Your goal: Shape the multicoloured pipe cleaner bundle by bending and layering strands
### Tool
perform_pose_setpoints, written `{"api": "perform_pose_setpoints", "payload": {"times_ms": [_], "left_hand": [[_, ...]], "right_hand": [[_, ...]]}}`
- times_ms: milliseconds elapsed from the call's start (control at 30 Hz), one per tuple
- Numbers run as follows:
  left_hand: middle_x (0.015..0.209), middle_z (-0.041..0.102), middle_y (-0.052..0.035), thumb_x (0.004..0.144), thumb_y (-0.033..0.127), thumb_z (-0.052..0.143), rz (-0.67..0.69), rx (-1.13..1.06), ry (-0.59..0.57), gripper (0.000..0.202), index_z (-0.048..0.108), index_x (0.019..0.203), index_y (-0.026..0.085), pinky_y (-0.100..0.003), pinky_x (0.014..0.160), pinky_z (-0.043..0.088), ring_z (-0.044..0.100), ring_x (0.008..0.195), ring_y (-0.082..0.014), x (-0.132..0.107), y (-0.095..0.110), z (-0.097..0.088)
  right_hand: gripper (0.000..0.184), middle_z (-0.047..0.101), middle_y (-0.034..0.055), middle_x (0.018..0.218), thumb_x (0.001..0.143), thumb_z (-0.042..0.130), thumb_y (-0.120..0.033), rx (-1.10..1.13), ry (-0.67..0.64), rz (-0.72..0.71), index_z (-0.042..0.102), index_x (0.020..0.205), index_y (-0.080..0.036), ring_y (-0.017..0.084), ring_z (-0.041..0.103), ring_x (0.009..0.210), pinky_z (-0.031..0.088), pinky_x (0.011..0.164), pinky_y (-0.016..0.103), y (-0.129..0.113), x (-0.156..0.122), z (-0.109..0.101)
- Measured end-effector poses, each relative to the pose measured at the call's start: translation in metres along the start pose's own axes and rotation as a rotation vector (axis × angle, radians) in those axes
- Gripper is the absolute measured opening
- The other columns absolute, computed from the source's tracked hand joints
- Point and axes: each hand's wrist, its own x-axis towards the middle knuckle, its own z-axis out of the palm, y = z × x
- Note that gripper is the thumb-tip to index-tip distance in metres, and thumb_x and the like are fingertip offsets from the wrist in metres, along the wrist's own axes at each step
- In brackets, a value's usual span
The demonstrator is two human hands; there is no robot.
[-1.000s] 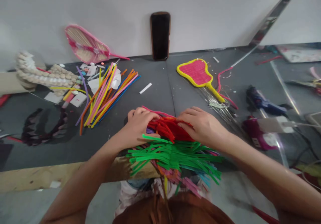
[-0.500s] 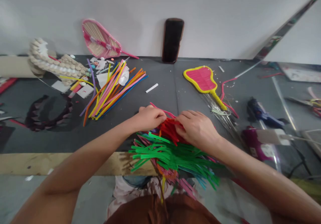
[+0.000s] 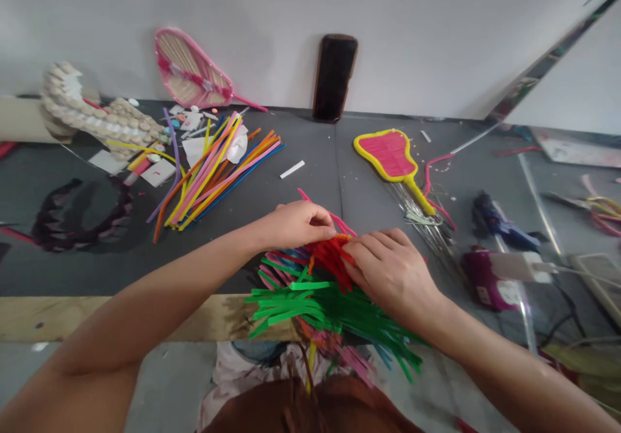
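Note:
Red pipe cleaners (image 3: 328,261) gather in a bunch between my two hands at the table's front edge. My left hand (image 3: 305,222) pinches their upper left end, thumb against fingers. On the right, my right hand (image 3: 391,268) closes over the same bunch with bent fingers; its fingertips are partly hidden. Below them spreads a fringe of green pipe cleaners (image 3: 334,307), overlapping pink, blue and orange ones that hang past the edge. A pink pipe cleaner (image 3: 324,210) pokes out beyond my left hand.
Loose coloured pipe cleaners (image 3: 218,177) lie left of centre, near a dark headband (image 3: 82,216). A phone (image 3: 334,78) leans on the wall beside a pink leaf-shaped fan (image 3: 194,70). Rightward are a yellow-edged pink fan (image 3: 391,155), a blue glue gun (image 3: 507,222) and scissors (image 3: 572,201).
Both hands have shifted slightly right and toward me, still on the red pipe cleaners. An orange tip now shows between them. The camera view has moved a little.

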Motion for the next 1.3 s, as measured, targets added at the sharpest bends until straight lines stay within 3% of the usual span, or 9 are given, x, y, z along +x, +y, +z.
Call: {"api": "perform_pose_setpoints", "payload": {"times_ms": [100,267,433,600,767,900,1000,1167,1300], "left_hand": [[0.085,0.073,0.0,0.085,0.037,0.058,-0.002,-0.042,-0.019,0.024,0.075,0.093,0.022,-0.025,0.072,0.039,0.063,0.082,-0.0164,0.0,0.004,-0.001],[0.078,0.072,-0.001,0.08,0.034,0.061,-0.065,-0.127,-0.041,0.022,0.075,0.086,0.019,-0.025,0.066,0.04,0.061,0.073,-0.0149,0.0,0.007,-0.005],[0.074,0.066,-0.0002,0.081,0.032,0.057,0.007,-0.18,-0.122,0.025,0.073,0.088,0.015,-0.023,0.062,0.038,0.054,0.066,-0.0115,0.001,0.004,-0.008],[0.078,0.065,-0.0012,0.081,0.034,0.058,0.009,-0.229,-0.186,0.028,0.072,0.094,0.014,-0.022,0.062,0.039,0.052,0.066,-0.0111,0.001,0.001,-0.012],[0.067,0.058,0.0031,0.082,0.035,0.058,0.019,-0.245,-0.195,0.027,0.072,0.095,0.016,-0.021,0.055,0.033,0.043,0.057,-0.0083,0.0,0.001,-0.014],[0.066,0.056,0.0031,0.085,0.038,0.058,0.033,-0.265,-0.186,0.029,0.072,0.093,0.015,-0.022,0.055,0.032,0.042,0.057,-0.0087,0.001,-0.002,-0.012],[0.067,0.059,0.0022,0.083,0.038,0.06,0.034,-0.291,-0.17,0.029,0.073,0.097,0.015,-0.022,0.057,0.035,0.046,0.059,-0.0097,0.0,-0.004,-0.01],[0.087,0.071,-0.0032,0.081,0.036,0.064,0.034,-0.346,-0.138,0.033,0.073,0.105,0.016,-0.026,0.069,0.044,0.06,0.073,-0.0138,-0.005,-0.003,-0.01],[0.08,0.07,-0.0028,0.08,0.042,0.065,0.022,-0.339,-0.106,0.033,0.073,0.095,0.014,-0.025,0.066,0.044,0.058,0.069,-0.0136,-0.007,-0.004,-0.009]], "right_hand": [[0.02,0.069,0.0018,0.071,0.096,0.05,-0.015,0.009,-0.022,0.015,0.065,0.082,-0.017,0.017,0.059,0.066,0.032,0.07,0.033,0.004,-0.004,-0.004],[0.02,0.075,0.0033,0.079,0.098,0.05,-0.018,0.115,-0.032,0.085,0.068,0.091,-0.018,0.017,0.066,0.072,0.036,0.071,0.031,0.014,-0.005,-0.003],[0.018,0.077,0.0026,0.092,0.092,0.055,-0.017,0.41,-0.133,0.247,0.069,0.102,-0.021,0.017,0.069,0.081,0.044,0.072,0.028,0.023,0.005,-0.008],[0.02,0.076,0.0001,0.089,0.09,0.055,-0.021,0.706,-0.282,0.433,0.068,0.105,-0.021,0.013,0.068,0.076,0.046,0.068,0.024,0.032,0.016,-0.02],[0.02,0.076,0.001,0.092,0.09,0.055,-0.024,0.862,-0.314,0.429,0.068,0.105,-0.021,0.012,0.068,0.078,0.048,0.07,0.024,0.035,0.021,-0.024],[0.022,0.075,-0.0003,0.089,0.088,0.054,-0.02,0.857,-0.374,0.385,0.069,0.104,-0.021,0.012,0.067,0.075,0.047,0.069,0.023,0.039,0.019,-0.022],[0.027,0.075,-0.0007,0.09,0.085,0.053,-0.016,0.815,-0.403,0.365,0.069,0.106,-0.022,0.012,0.067,0.075,0.047,0.069,0.024,0.04,0.018,-0.021],[0.034,0.075,-0.0005,0.091,0.085,0.048,-0.014,0.769,-0.41,0.314,0.071,0.109,-0.022,0.012,0.064,0.073,0.045,0.068,0.024,0.039,0.022,-0.022],[0.028,0.072,-0.0021,0.081,0.087,0.051,-0.021,0.882,-0.445,0.346,0.07,0.107,-0.02,0.011,0.06,0.068,0.043,0.064,0.023,0.042,0.033,-0.026]]}}
